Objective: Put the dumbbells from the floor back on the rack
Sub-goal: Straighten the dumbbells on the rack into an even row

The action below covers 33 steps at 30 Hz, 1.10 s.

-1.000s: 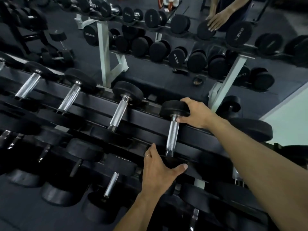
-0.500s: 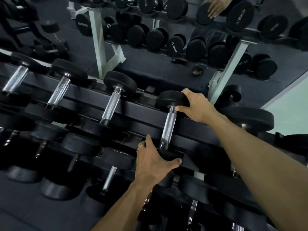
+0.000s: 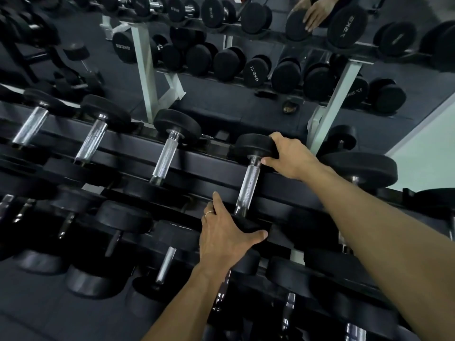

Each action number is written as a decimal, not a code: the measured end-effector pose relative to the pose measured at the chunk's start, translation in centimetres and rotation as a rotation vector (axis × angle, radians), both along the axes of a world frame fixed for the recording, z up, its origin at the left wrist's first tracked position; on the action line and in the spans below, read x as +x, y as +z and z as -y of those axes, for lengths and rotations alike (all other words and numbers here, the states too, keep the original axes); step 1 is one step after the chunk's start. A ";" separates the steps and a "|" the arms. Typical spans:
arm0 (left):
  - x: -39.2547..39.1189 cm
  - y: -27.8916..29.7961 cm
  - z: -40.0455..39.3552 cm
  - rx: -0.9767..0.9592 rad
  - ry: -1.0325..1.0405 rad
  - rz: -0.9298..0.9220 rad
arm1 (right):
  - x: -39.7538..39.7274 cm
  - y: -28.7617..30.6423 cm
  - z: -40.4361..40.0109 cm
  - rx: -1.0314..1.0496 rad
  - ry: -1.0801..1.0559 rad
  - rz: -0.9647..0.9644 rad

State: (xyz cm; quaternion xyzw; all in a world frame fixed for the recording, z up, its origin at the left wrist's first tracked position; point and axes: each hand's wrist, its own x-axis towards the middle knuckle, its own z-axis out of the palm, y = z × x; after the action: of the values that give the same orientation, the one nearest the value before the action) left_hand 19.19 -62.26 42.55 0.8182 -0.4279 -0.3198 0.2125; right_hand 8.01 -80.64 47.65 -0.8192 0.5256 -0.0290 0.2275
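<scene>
Rack (image 3: pixel 206 166), long and black, tilted across the view, upper tier full of dumbbells with chrome handles, lower tier loaded too. Mirror (image 3: pixel 246 45) behind, doubling the rows and the reaching hand. Dumbbell (image 3: pixel 247 187) in question lying across the upper tier, far head (image 3: pixel 253 146) seated on the back rail, near head (image 3: pixel 246 223) down at the front rail, handle bridging the two. Right hand (image 3: pixel 293 156) wrapped over the far head, fingers curled round its rim, thumb pressed just under it beside the handle collar. Left hand (image 3: pixel 222 235) spread over the near head, fingers splayed and partly open, thumb out to the right, ring (image 3: pixel 209 213) on one finger; more a steadying cup than a full clasp.

Likely step: final seating of the dumbbell in its cradle, task close to done for this one.

Risks, biggest first. Roll off the front rail if let go before the near head is truly bedded; cannot tell from here whether it sits fully in its saddle, hidden under the left palm. Pinch of the left fingers between near head and rail, or against the neighbouring head on the lower tier, if the weight drops the last bit. Pinch of the right thumb between far head and back rail. Knock against the bigger dumbbell (image 3: pixel 362 168) just to the right, close to the right wrist. Ring caught or scraped on the rail edge.
</scene>
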 end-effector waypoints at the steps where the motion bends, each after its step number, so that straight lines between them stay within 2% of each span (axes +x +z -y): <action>1: -0.1 0.2 -0.3 -0.013 -0.004 -0.001 | -0.4 0.3 -0.2 -0.007 0.007 -0.024; 14: -4.7 3.4 -8.3 -0.308 -0.131 0.142 | -8.1 4.4 -10.3 -0.094 0.005 -0.132; 19: -8.9 3.4 -10.3 -0.323 -0.167 0.073 | -12.9 4.6 -13.4 -0.120 -0.031 -0.121; 24: -14.1 2.5 -9.8 -0.285 -0.173 -0.004 | -17.7 4.3 -12.5 -0.136 -0.065 -0.101; 29: -20.3 1.8 -7.0 -0.240 0.006 -0.125 | -21.7 2.9 -9.2 -0.106 -0.059 -0.072; 33: -24.6 1.7 -4.3 -0.216 0.201 -0.129 | -23.2 2.4 -6.5 -0.168 -0.022 -0.031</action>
State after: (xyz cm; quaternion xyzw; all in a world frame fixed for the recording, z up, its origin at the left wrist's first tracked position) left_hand -5.44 -58.01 44.23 0.8070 -0.3615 -0.3009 0.3571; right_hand -15.24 -74.13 50.07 -0.8300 0.5336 -0.0631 0.1495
